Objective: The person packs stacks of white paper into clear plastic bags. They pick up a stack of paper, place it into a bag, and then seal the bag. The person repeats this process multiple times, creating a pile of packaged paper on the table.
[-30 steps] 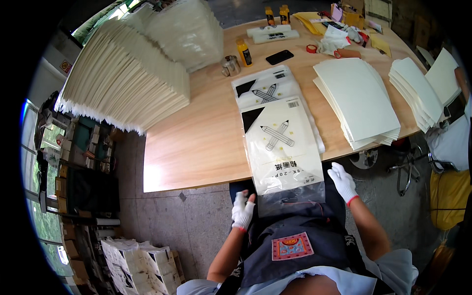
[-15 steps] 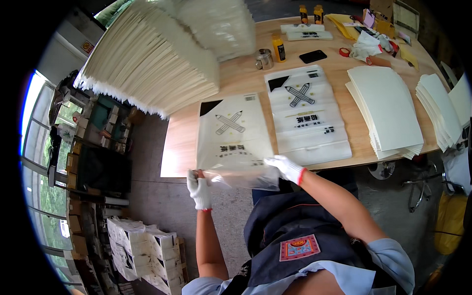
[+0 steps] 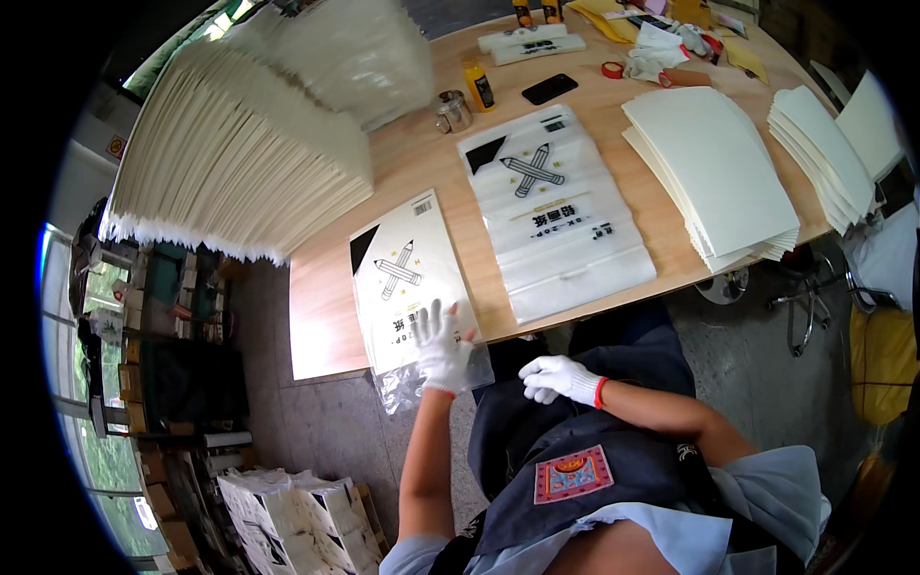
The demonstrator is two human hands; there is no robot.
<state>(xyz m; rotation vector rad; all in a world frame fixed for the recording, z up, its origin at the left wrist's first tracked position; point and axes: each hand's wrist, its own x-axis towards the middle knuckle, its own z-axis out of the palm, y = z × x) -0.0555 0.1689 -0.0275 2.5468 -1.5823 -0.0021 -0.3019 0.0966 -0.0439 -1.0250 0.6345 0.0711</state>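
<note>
A clear plastic bag [image 3: 402,383] holding a stack of white drawing paper [image 3: 395,311] lies at the table's front left edge. Crossed pencils and a black corner are printed on its front. Its clear end hangs over the edge. My left hand [image 3: 441,355], in a white knit glove, rests spread over the bag's near end. My right hand [image 3: 563,379], gloved the same way, hovers before my apron with its fingers curled and nothing visible in them. To the right of the filled bag lies a flat pile of printed plastic bags [image 3: 565,225].
A tall stack of white paper [image 3: 240,153] stands at the left. Fanned paper stacks [image 3: 714,172] lie at the right. Farther back are a metal pot [image 3: 452,112], an orange bottle [image 3: 477,84], a phone [image 3: 550,89] and red tape [image 3: 611,69]. Wrapped packs [image 3: 287,517] stand on the floor.
Both hands have let go of the bag's open end. My left hand has moved right and flattened on it; my right hand has drawn back toward my apron. The view has shifted.
</note>
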